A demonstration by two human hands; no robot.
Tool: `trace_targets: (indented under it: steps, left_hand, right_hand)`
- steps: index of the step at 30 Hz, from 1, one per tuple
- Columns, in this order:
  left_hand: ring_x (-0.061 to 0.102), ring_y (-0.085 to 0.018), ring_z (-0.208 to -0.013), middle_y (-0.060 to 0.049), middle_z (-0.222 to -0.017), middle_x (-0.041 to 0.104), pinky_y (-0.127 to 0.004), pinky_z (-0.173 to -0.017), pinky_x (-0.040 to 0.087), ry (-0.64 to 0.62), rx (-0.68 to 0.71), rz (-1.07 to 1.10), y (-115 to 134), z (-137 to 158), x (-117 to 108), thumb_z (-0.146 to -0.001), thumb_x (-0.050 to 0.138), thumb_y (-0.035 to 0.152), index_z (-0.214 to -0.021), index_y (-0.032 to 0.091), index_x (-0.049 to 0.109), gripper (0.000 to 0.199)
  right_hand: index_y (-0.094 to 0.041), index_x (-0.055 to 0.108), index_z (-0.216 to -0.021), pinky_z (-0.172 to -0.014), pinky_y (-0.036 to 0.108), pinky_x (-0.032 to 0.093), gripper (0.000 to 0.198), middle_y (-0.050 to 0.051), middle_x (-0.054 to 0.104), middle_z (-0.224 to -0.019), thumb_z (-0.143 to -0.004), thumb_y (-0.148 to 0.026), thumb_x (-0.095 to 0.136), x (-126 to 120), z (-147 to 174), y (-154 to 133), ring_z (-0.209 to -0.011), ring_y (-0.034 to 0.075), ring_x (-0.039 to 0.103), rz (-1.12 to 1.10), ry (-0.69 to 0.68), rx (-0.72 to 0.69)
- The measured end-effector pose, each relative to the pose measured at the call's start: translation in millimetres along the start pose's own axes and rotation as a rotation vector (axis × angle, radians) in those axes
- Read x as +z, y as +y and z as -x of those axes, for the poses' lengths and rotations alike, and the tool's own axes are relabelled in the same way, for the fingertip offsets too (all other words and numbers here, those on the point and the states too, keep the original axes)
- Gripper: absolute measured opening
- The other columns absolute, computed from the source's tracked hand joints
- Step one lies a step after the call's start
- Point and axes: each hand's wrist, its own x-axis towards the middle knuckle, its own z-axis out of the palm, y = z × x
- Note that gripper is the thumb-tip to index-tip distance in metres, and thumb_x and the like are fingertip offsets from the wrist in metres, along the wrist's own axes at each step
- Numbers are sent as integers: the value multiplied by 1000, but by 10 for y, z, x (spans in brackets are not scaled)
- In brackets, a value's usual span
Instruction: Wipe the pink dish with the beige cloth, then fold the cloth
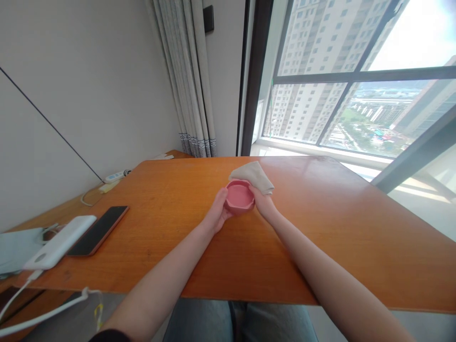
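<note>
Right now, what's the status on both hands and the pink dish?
Left hand and right hand both holding pink dish. Dish open side up. Pale cloth just beyond; contact unclear.

Your pink dish (240, 194) looks like smooth, matt plastic or silicone; at this distance you can't be sure which. From it, at one o'clock, the cloth (253, 174) is matt, softly textured fabric; between eight and nine, the power pack (60, 241) resembles smooth plastic. Your counter (171, 192) is smooth, slightly glossy wood.
</note>
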Motion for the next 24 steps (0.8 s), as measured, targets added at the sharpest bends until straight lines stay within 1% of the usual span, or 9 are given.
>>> trace_targets:
  steps: [2, 4, 8, 12, 13, 15, 18, 22, 24]
  left_hand:
    - [58, -27, -111, -10, -123, 61, -42, -85, 53, -7, -87, -57, -7, 5, -2, -78, 64, 49, -120, 24, 57, 49]
    - [60, -26, -107, -10, -117, 64, -40, -83, 53, 37, -98, -93, -14, -8, -11, -75, 68, 44, -115, 21, 59, 47]
    - [60, -23, -106, -9, -116, 64, -37, -84, 53, 115, 34, 12, -2, -63, -26, -79, 64, 41, -112, 19, 60, 40]
    - [57, -20, -114, -8, -124, 60, -36, -95, 48, 98, 187, 138, 37, -84, -29, -82, 62, 38, -117, 22, 57, 39]
    - [56, -20, -116, -7, -126, 59, -37, -97, 47, 71, 182, 144, 46, -80, -32, -83, 61, 40, -119, 23, 56, 40]
    - [55, -22, -118, -7, -128, 59, -39, -97, 47, 17, 93, 127, 61, -67, -44, -84, 54, 52, -121, 25, 56, 46]
    - [56, -26, -115, -9, -128, 59, -41, -90, 51, -27, -53, 43, 78, -48, -65, -82, 46, 64, -122, 25, 58, 57]
    - [59, -26, -111, -10, -129, 58, -42, -84, 54, 9, -71, -13, 97, -42, -70, -82, 58, 51, -123, 22, 57, 51]
    - [61, -25, -108, -11, -128, 59, -40, -85, 54, 62, -44, 12, 110, -41, -59, -82, 60, 48, -122, 20, 57, 49]
  right_hand:
    - [-22, 62, -119, -110, 44, 32, 48, 2, 62, -125, -76, -42, 59, -124, -90, -1, -124, 24, 51, 1, -102, 3]
    - [-22, 64, -116, -110, 45, 32, 48, 3, 63, -124, -74, -45, 62, -155, -112, 27, -123, 25, 51, 2, -131, 12]
    - [-21, 57, -126, -116, 39, 22, 61, 5, 53, -136, -78, -57, 56, 54, 43, 95, -135, 22, 38, 21, 41, 45]
    - [-22, 45, -138, -117, 34, 19, 67, 2, 42, -145, -83, -60, 47, 319, 258, 124, -139, 18, 31, 15, 54, -25]
    - [-21, 43, -139, -117, 34, 19, 67, 2, 41, -146, -84, -59, 45, 341, 278, 123, -139, 18, 31, 9, 74, -29]
    - [-20, 43, -139, -117, 34, 21, 65, 3, 41, -146, -85, -55, 46, 310, 255, 111, -137, 18, 34, -1, 116, -17]
    - [-19, 50, -133, -116, 36, 23, 59, 4, 49, -140, -82, -50, 50, 142, 111, 81, -132, 21, 41, -5, 96, -36]
    - [-23, 54, -130, -116, 40, 23, 57, 2, 56, -133, -79, -50, 56, -13, -29, 71, -131, 22, 42, 16, -57, -79]
    - [-23, 52, -132, -116, 40, 22, 60, 3, 56, -133, -80, -54, 55, 11, -9, 94, -132, 22, 41, 46, -70, -74]
